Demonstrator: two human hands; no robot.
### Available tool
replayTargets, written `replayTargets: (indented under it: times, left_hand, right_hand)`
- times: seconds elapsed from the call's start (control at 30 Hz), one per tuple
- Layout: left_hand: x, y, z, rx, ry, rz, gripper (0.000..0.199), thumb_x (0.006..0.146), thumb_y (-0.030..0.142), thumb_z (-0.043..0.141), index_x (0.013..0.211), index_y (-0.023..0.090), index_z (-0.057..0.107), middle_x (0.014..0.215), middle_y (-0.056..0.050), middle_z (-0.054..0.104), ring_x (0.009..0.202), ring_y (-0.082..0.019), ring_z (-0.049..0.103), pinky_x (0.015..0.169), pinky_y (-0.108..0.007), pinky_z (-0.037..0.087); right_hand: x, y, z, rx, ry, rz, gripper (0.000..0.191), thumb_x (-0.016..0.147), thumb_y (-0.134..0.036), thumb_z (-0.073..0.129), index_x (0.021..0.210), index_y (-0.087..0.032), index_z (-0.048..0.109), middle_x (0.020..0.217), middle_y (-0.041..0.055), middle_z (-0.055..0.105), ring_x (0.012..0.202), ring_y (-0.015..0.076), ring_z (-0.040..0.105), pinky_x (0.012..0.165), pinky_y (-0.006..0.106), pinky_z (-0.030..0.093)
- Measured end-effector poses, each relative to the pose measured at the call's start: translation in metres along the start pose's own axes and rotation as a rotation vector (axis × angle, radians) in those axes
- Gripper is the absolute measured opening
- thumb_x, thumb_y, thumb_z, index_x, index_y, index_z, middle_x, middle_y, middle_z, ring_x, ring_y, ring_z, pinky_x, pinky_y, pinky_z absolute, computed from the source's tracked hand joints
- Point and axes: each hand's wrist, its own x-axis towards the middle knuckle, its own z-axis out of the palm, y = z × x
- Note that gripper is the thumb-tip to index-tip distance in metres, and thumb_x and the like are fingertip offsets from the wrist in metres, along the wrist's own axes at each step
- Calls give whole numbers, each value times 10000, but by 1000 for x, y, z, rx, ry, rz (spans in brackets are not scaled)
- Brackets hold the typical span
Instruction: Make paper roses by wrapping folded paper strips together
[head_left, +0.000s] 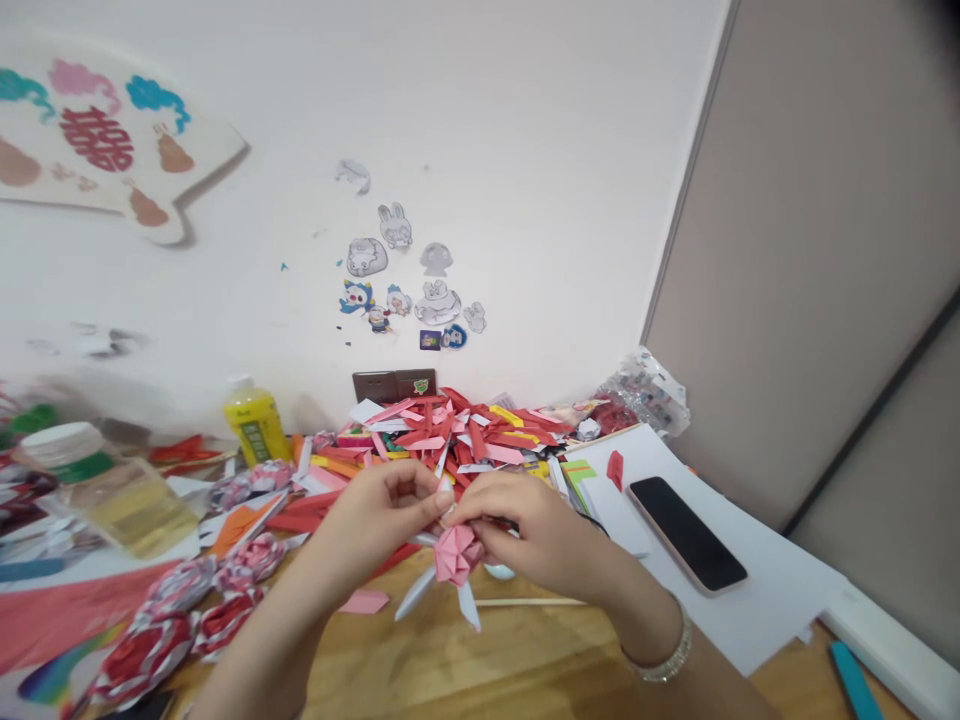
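Observation:
A folded pink paper flower (pixel 456 556) with pale pointed strips (pixel 468 606) sticking out below it is held up over the wooden table. My right hand (pixel 529 525) is closed around its upper right side, fingers bent. My left hand (pixel 405 508) pinches a white paper piece (pixel 445 490) at the flower's top, thumb and forefinger pressed together. The fingertips of both hands nearly meet there, and they hide how the pieces join. Beneath the hands, a thin stick (pixel 529 602) and a loose pink strip (pixel 364 602) lie on the table (pixel 420 665).
Behind my hands rises a heap of red and pink folded strips (pixel 469 432). To the left are a yellow bottle (pixel 257 420), a white-capped jar (pixel 66 455) and red-white paper balls (pixel 225 620). On the right, a phone (pixel 686 532) rests on white paper (pixel 776 590).

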Motion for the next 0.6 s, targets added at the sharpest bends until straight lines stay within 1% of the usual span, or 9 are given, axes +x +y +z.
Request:
replayTargets:
  times: [0.1,0.17,0.23,0.3,0.47,0.6]
  left_hand:
    - [0,-1,1,22,-8,2,251,655,395,691,627,168,588,580,17,614,594,-178,616,588,-302,502]
    - [-1,-1,1,8,-33,-2,251,661,395,689,631,169,585,582,15,620,598,-176,618,586,-298,502]
    - [-2,-2,3,-9,-61,-10,239,656,380,695,629,168,589,576,21,617,580,-161,608,566,-276,493]
    - [-3,-1,3,-12,-63,-19,216,647,352,701,621,169,590,566,32,606,559,-143,595,542,-251,479]
    - [-4,2,4,-11,-67,-29,201,652,342,684,596,180,580,537,45,591,532,-134,586,520,-235,466]
    - [-3,2,5,35,-52,-15,194,653,339,674,596,179,579,548,38,587,545,-145,588,518,-241,470]
  right_hand:
    - [0,1,-1,-24,-30,-84,269,785,-14,520,875,-209,682,820,15,660,772,132,569,741,245,436]
    - [-1,3,-3,-35,-34,-102,245,781,-24,532,866,-200,679,806,19,652,756,133,567,724,243,434]
    - [-2,6,-3,-67,-33,-106,249,768,-18,519,848,-195,675,761,12,642,711,130,556,689,239,429]
    - [-3,7,-4,-114,-32,-123,260,752,-10,502,835,-193,668,730,5,636,675,129,534,669,240,418]
    - [-2,2,-4,-228,-61,-206,237,799,-38,436,825,-176,627,732,26,618,701,146,508,692,264,406]
    - [-3,1,0,-255,-61,-195,196,807,-56,460,810,-181,611,722,21,596,707,148,504,690,261,402]
